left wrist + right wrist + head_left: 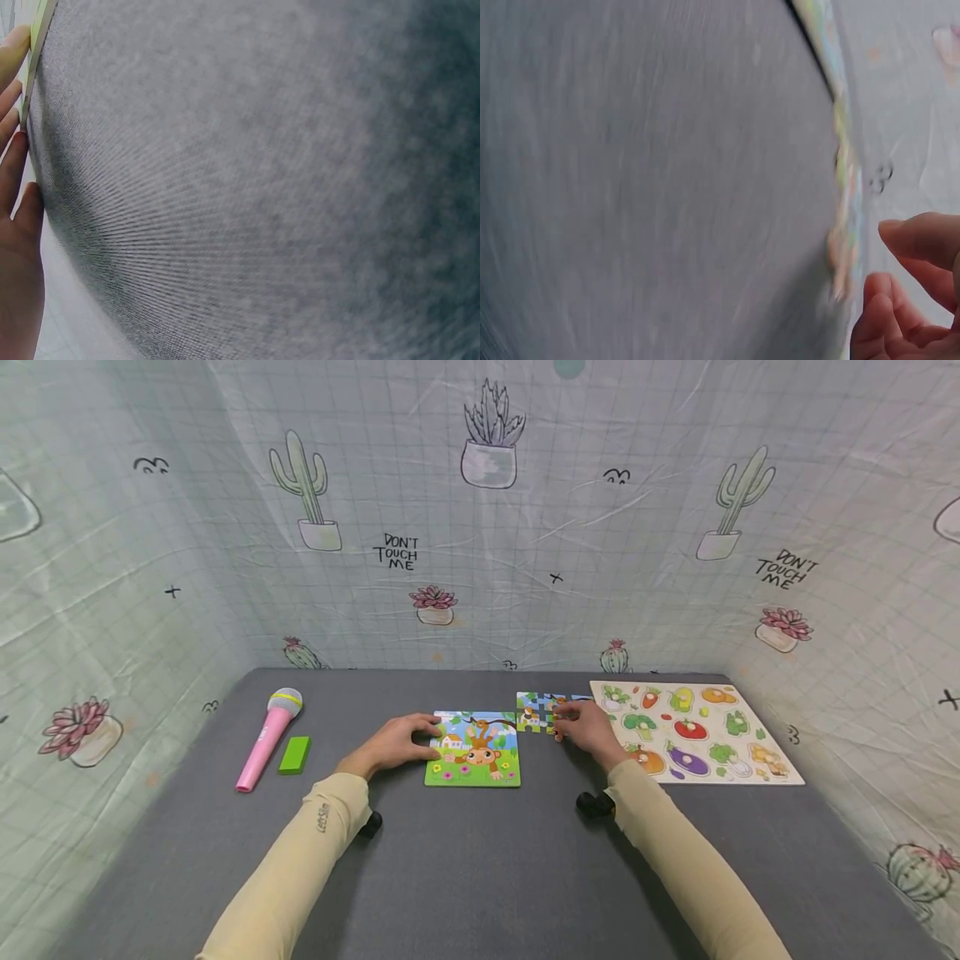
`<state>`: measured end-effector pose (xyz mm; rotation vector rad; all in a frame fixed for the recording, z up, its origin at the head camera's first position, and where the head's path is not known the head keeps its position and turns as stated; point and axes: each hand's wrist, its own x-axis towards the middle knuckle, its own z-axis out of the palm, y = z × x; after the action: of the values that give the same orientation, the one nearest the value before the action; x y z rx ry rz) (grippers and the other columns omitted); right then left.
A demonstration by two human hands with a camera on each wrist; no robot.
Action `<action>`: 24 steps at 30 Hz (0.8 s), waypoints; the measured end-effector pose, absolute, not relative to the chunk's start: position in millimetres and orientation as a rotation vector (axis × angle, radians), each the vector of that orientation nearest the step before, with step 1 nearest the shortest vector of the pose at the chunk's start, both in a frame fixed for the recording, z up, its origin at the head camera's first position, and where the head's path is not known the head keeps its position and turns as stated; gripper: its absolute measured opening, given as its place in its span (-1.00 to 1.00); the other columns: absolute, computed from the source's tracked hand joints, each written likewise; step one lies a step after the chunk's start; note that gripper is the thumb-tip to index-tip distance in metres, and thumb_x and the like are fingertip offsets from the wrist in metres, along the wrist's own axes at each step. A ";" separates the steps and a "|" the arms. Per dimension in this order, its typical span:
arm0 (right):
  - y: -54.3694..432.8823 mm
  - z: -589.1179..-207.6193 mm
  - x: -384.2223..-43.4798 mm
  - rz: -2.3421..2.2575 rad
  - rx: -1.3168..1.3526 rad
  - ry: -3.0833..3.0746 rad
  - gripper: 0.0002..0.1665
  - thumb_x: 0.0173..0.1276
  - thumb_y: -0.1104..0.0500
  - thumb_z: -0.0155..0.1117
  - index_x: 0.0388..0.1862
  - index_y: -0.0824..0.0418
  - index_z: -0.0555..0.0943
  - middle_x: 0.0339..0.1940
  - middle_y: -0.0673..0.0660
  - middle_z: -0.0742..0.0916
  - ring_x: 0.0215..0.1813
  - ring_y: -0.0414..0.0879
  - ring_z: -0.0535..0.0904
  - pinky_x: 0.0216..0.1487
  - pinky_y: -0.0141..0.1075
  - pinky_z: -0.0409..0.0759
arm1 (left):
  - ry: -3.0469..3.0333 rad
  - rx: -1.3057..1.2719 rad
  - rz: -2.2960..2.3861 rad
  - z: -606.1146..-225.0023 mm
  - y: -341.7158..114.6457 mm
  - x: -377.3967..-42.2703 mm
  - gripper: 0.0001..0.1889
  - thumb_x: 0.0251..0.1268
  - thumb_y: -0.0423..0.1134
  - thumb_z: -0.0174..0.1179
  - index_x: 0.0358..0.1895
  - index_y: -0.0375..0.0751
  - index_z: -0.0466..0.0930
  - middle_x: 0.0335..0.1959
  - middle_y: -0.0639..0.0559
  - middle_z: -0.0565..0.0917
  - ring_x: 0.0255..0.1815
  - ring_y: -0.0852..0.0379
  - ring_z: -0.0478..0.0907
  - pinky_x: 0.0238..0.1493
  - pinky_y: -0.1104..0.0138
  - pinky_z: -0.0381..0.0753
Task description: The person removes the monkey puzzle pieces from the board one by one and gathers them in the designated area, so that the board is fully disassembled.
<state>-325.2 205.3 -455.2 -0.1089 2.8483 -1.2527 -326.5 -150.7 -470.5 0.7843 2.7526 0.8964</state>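
Note:
A monkey jigsaw puzzle (472,768) lies flat in the middle of the grey table. My left hand (397,743) rests at its left edge, fingertips near the upper corner and thumb lower down. In the left wrist view, nearly straight fingers (11,169) line the board's edge. Right beside the board's upper right side are several loose jigsaw pieces (531,714). Over their right part is my right hand (588,731), which hides some of them. The right wrist view shows a gap between the thumb (915,234) and the bent fingers, with nothing visible in it.
A vegetable puzzle board (712,760) lies on the right, partly behind my right hand. At the left are a pink toy microphone (262,743) and a green block (295,755). A printed cloth (510,543) hangs round the back and sides of the table (480,868).

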 end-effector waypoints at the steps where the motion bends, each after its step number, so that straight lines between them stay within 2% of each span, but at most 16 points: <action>1: 202.4 -454.1 -323.6 -1.250 -0.126 2.844 -0.65 0.40 0.25 0.24 0.13 0.33 0.63 0.08 0.30 0.67 -0.10 0.11 0.65 -0.28 -0.16 0.58 | 2.754 0.785 0.898 -470.7 -150.5 -326.3 -0.56 0.22 -0.07 0.37 0.11 -0.21 0.64 0.39 -0.08 0.41 0.46 -0.15 0.22 0.43 -0.03 0.22; 4: 192.8 -450.3 -317.0 -1.285 -0.212 2.777 -0.62 0.41 0.23 0.22 0.17 0.30 0.61 0.22 0.31 0.59 0.00 0.14 0.63 -0.26 -0.15 0.59 | 2.756 0.780 0.901 -470.8 -150.2 -325.6 -0.57 0.22 -0.07 0.37 0.10 -0.21 0.65 0.39 -0.09 0.41 0.46 -0.15 0.22 0.43 -0.04 0.22; 7: 183.1 -450.1 -310.8 -1.323 -0.288 2.698 -0.63 0.41 0.21 0.25 0.16 0.28 0.62 0.27 0.30 0.55 0.10 0.16 0.57 -0.18 -0.14 0.62 | 2.757 0.776 0.905 -470.8 -150.4 -325.6 -0.57 0.22 -0.07 0.37 0.10 -0.21 0.65 0.39 -0.09 0.41 0.46 -0.16 0.23 0.43 -0.04 0.23; 13: 167.9 -454.2 -301.7 -1.330 -0.394 2.603 -0.64 0.38 0.22 0.29 0.11 0.30 0.64 0.13 0.26 0.64 0.17 0.14 0.52 -0.02 -0.11 0.58 | 2.762 0.784 0.906 -471.3 -151.2 -326.1 -0.57 0.22 -0.06 0.37 0.10 -0.21 0.65 0.39 -0.09 0.42 0.45 -0.15 0.23 0.43 -0.05 0.23; 17: 162.6 -454.1 -299.0 -1.339 -0.412 2.595 -0.66 0.37 0.23 0.28 0.09 0.31 0.65 0.07 0.24 0.66 0.11 0.12 0.54 -0.09 -0.12 0.58 | 2.760 0.781 0.907 -470.1 -152.6 -325.0 -0.57 0.23 -0.06 0.36 0.10 -0.21 0.65 0.39 -0.09 0.42 0.45 -0.15 0.23 0.43 -0.05 0.23; 24: 155.4 -451.8 -297.3 -1.375 -0.375 2.542 -0.64 0.38 0.22 0.28 0.12 0.29 0.64 0.11 0.22 0.64 0.00 0.02 0.59 -0.15 -0.18 0.61 | 2.759 0.767 0.906 -467.9 -157.2 -323.0 -0.58 0.23 -0.07 0.36 0.09 -0.21 0.65 0.38 -0.09 0.42 0.45 -0.15 0.23 0.43 -0.06 0.22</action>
<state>-297.3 155.4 -451.8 -0.3754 2.5419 -1.3751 -323.0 -157.2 -467.9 0.7671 2.7587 0.9059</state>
